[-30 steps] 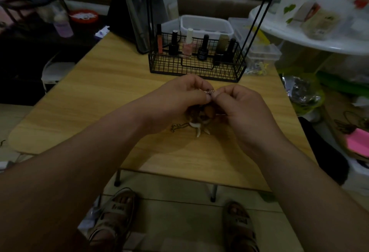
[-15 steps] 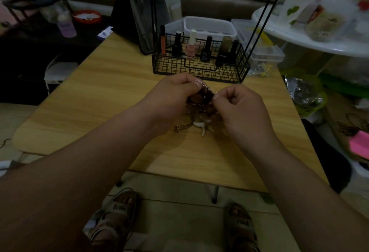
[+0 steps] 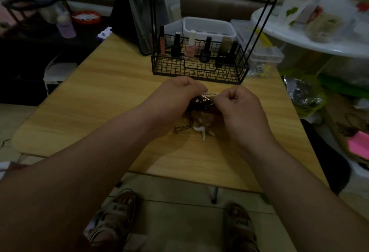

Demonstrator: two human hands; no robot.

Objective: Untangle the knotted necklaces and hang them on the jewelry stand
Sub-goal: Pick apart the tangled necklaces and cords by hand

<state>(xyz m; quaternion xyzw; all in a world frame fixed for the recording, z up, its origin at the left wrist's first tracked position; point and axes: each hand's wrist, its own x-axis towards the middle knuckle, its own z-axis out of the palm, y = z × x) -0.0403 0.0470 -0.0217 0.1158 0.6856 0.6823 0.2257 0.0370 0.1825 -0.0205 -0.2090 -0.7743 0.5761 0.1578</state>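
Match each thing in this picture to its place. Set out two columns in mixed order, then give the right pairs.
Things
1. silver chain
2. pink polish bottle
3. white pendant
4. sandals

Places
A. standing in the black wire basket
B. on the floor
C. lying on the wooden table
D. pinched between the left hand and the right hand

Pairs: 1-D, 2-A, 3-C, 4-B

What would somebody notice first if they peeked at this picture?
Two hands in the middle: the left hand and right hand pinch a silver chain stretched between them, above a dark tangle of necklaces on the wooden table. Behind them stands a black wire basket holding nail polish bottles.
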